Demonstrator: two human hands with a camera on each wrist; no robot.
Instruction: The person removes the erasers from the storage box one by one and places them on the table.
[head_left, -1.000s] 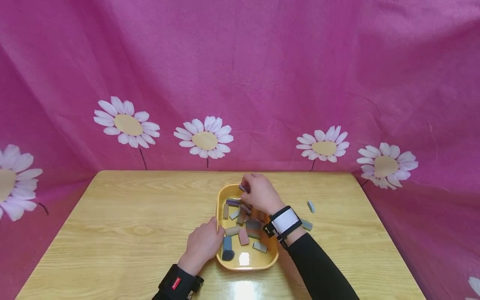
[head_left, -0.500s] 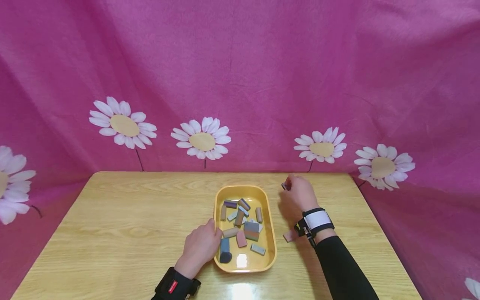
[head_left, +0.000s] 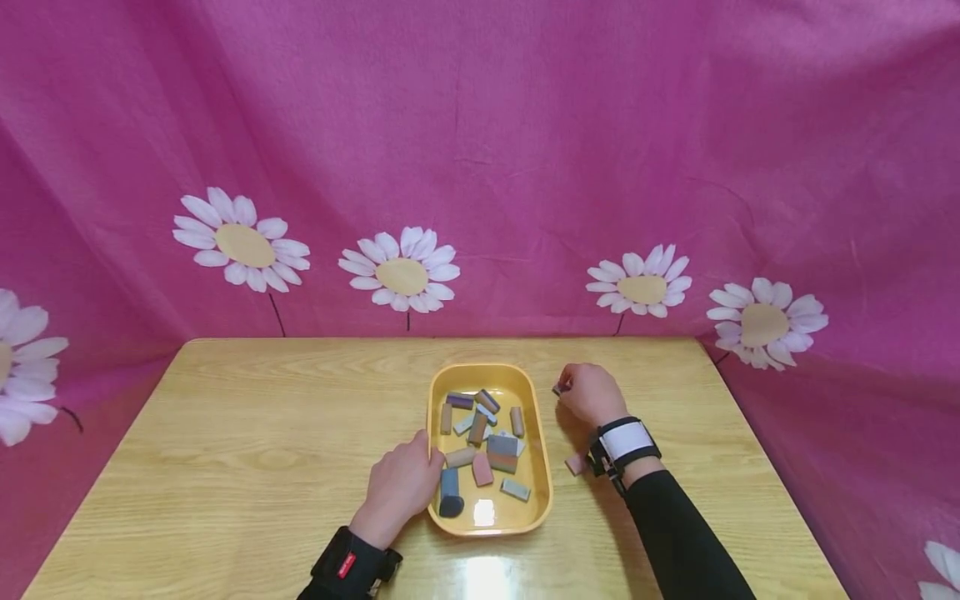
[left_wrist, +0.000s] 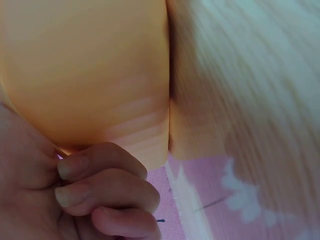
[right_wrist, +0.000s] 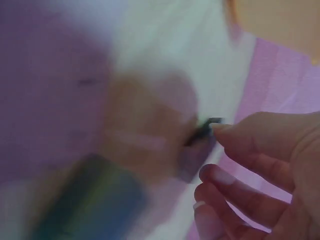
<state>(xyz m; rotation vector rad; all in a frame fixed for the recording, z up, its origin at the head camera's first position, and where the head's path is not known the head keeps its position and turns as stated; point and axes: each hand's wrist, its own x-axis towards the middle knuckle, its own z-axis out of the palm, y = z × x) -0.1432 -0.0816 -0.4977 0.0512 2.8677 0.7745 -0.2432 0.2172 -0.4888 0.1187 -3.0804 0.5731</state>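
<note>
left hand (head_left: 401, 487) curls against near left rim of yellow tray (head_left: 542, 500), fingers folded on wall, likely steadying it on worktop (head_left: 247, 450)

right hand (head_left: 588, 393) just right of tray, fingertips pinching small dark block (head_left: 557, 388), held low over wood; wrist view too blurred to tell shape

tray smooth glossy plastic, rounded corners, holds loose matte blocks (head_left: 483, 446), rectangles and half-rounds

pink block (head_left: 575, 464) lies beside right wrist

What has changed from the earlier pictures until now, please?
The right hand moved out of the yellow tray, pinching a small piece, and now sits over the table right of the tray. The left hand stayed on the tray's left rim; the other pieces in the tray kept their places.
</note>
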